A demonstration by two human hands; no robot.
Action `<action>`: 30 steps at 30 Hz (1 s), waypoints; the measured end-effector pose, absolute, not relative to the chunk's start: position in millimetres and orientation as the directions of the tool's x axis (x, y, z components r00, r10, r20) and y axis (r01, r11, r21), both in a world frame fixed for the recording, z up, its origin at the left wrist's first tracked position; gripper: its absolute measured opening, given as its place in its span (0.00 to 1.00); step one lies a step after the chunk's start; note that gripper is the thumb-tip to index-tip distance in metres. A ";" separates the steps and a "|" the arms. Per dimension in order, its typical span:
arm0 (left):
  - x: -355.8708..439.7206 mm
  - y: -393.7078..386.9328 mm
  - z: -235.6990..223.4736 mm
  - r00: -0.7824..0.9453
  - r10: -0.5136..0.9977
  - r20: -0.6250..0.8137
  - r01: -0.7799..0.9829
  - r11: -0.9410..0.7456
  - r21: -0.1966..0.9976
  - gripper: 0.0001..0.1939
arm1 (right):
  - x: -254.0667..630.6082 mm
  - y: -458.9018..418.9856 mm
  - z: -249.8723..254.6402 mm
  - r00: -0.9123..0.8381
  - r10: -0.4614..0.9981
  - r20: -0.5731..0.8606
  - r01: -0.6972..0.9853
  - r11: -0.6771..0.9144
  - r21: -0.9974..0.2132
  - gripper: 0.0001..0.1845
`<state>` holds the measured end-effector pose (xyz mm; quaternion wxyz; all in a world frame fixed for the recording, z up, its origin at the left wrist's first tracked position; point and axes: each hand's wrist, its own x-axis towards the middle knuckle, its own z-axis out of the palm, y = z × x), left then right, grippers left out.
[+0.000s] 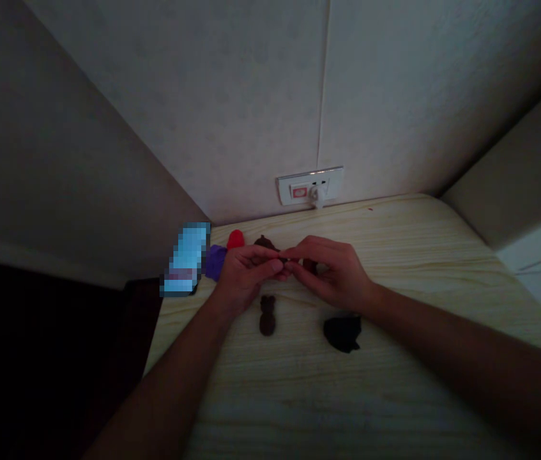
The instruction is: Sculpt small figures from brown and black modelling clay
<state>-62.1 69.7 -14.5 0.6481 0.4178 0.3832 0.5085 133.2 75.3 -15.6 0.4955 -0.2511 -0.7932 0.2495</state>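
My left hand (250,273) and my right hand (335,268) meet above the table, fingertips pinched together. Between them is a tiny dark piece of modelling clay (283,259), mostly covered by the fingers. Just below the hands lies a small brown clay figure (267,317) with a round body, a smaller head and two ear-like bumps. A black clay lump (343,334) rests under my right wrist. Brown clay (264,242) shows partly behind my left fingers. Purple clay (214,262) and a red clay lump (236,239) sit beside my left hand.
The pale wood-grain table (260,396) meets a papered wall at its back. A phone (186,259) with a lit, blurred screen is at the table's left edge. On the wall, a socket plate (294,191) holds a white plug (317,196). The light is dim.
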 end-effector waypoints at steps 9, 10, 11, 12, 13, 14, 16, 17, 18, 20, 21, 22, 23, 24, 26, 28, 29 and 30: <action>-61.9 70.7 -16.0 0.189 0.981 -0.031 -0.333 0.094 0.938 0.11 | 132.2 74.4 -13.8 -0.368 0.653 0.662 0.166 0.746 -0.645 0.08; -61.9 70.6 -15.8 0.193 0.981 -0.030 -0.339 0.095 0.936 0.11 | 132.0 74.4 -13.9 -0.364 0.654 0.663 0.164 0.746 -0.645 0.08; -62.0 70.5 -15.6 0.197 0.980 -0.029 -0.345 0.097 0.934 0.10 | 131.8 74.5 -14.1 -0.362 0.654 0.665 0.160 0.746 -0.646 0.08; -62.0 70.4 -15.4 0.203 0.979 -0.029 -0.349 0.100 0.932 0.10 | 131.7 74.6 -14.3 -0.359 0.654 0.666 0.155 0.745 -0.648 0.08; -62.1 70.3 -15.1 0.208 0.978 -0.030 -0.350 0.103 0.931 0.10 | 131.7 74.7 -14.7 -0.357 0.654 0.667 0.151 0.745 -0.650 0.09; -62.1 70.1 -14.8 0.213 0.977 -0.031 -0.348 0.105 0.932 0.10 | 131.7 74.8 -15.0 -0.356 0.654 0.667 0.148 0.745 -0.651 0.09; -62.0 69.9 -14.3 0.217 0.976 -0.034 -0.348 0.109 0.931 0.11 | 131.9 75.0 -15.7 -0.354 0.651 0.671 0.145 0.747 -0.649 0.09; -62.0 69.9 -14.1 0.219 0.975 -0.036 -0.348 0.113 0.931 0.11 | 132.1 75.0 -15.9 -0.350 0.652 0.673 0.146 0.747 -0.648 0.09; -61.9 69.9 -13.9 0.223 0.974 -0.040 -0.347 0.118 0.930 0.12 | 132.2 75.0 -15.9 -0.347 0.654 0.672 0.150 0.746 -0.648 0.09; -61.7 70.0 -13.9 0.235 0.971 -0.044 -0.344 0.126 0.930 0.13 | 132.4 74.8 -15.7 -0.340 0.659 0.671 0.154 0.743 -0.652 0.09; -61.6 70.2 -14.0 0.239 0.970 -0.042 -0.345 0.126 0.930 0.13 | 132.5 74.8 -15.6 -0.336 0.664 0.668 0.155 0.739 -0.656 0.09; -61.4 70.4 -14.1 0.240 0.970 -0.039 -0.347 0.123 0.930 0.13 | 132.6 74.8 -15.5 -0.333 0.670 0.664 0.159 0.734 -0.661 0.09; -61.2 70.6 -14.2 0.237 0.971 -0.035 -0.352 0.119 0.928 0.12 | 132.6 74.9 -15.6 -0.331 0.673 0.662 0.163 0.731 -0.662 0.10; -61.0 70.8 -14.2 0.231 0.972 -0.031 -0.357 0.115 0.927 0.12 | 132.5 75.1 -15.9 -0.330 0.671 0.664 0.165 0.734 -0.659 0.11; -60.6 71.1 -13.9 0.220 0.975 -0.030 -0.369 0.112 0.923 0.12 | 132.3 75.5 -17.0 -0.327 0.647 0.688 0.162 0.756 -0.634 0.11; -60.6 71.2 -13.2 0.217 0.976 -0.025 -0.391 0.111 0.914 0.12 | 131.8 75.7 -18.3 -0.327 0.614 0.719 0.160 0.785 -0.598 0.12; -60.7 71.2 -12.7 0.212 0.977 -0.023 -0.408 0.110 0.906 0.12 | 131.6 75.5 -18.8 -0.326 0.604 0.727 0.161 0.794 -0.587 0.13; -61.0 71.3 -12.2 0.206 0.978 -0.022 -0.427 0.110 0.898 0.11 | 131.3 75.3 -19.2 -0.325 0.599 0.731 0.164 0.797 -0.581 0.15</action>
